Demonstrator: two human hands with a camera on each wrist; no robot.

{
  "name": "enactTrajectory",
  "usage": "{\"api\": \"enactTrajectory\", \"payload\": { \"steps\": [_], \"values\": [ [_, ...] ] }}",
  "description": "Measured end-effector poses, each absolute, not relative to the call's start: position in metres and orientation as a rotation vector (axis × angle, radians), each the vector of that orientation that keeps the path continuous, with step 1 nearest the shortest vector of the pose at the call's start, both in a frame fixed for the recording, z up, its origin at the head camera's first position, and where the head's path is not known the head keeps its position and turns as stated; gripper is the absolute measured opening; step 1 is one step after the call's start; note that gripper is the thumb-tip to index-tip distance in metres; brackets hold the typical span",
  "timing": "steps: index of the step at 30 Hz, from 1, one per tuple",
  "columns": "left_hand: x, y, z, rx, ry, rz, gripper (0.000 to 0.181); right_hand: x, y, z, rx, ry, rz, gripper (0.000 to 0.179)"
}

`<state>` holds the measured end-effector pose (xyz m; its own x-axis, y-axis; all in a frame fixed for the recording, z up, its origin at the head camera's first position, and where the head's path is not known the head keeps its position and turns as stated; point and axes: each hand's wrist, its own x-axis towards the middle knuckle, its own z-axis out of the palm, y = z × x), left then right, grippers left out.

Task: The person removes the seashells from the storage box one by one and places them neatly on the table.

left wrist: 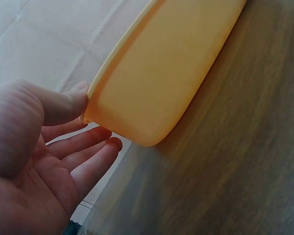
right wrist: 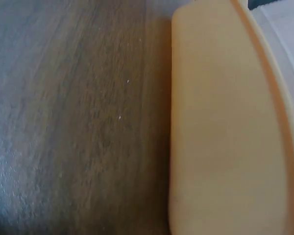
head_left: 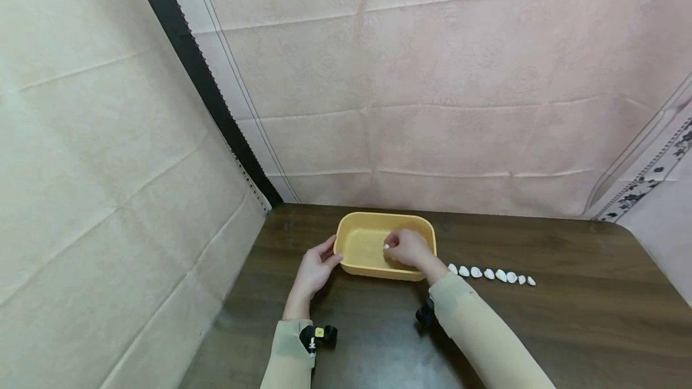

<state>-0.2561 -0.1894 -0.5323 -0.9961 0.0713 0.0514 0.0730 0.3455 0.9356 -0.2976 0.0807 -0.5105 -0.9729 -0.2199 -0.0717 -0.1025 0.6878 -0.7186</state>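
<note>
A yellow plastic basin (head_left: 357, 269), rectangular with rounded corners, stands on the wooden table. My left hand (head_left: 315, 269) grips its left end; in the left wrist view the thumb lies on the rim (left wrist: 99, 84) and the fingers reach under it. My right hand (head_left: 406, 248) is over the inside of the basin and pinches a small white shell (head_left: 386, 247) between thumb and fingertips. In the right wrist view the outer wall of the basin (right wrist: 220, 122) hides nearly all of that hand.
Several small white shells (head_left: 489, 274) lie in a row on the brown table (head_left: 584, 293), right of the basin and close to my right forearm. Pale cloth walls (head_left: 432, 107) rise behind the table and along its left side.
</note>
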Motion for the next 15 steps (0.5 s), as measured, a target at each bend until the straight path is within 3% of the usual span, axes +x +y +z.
{"api": "enactTrajectory", "payload": {
  "steps": [15],
  "values": [
    [-0.256, -0.189, -0.532, -0.103, -2.583, -1.812, 0.053, -0.262, 0.113, -0.489, -0.456, 2.703, -1.459, 0.025]
  ]
}}
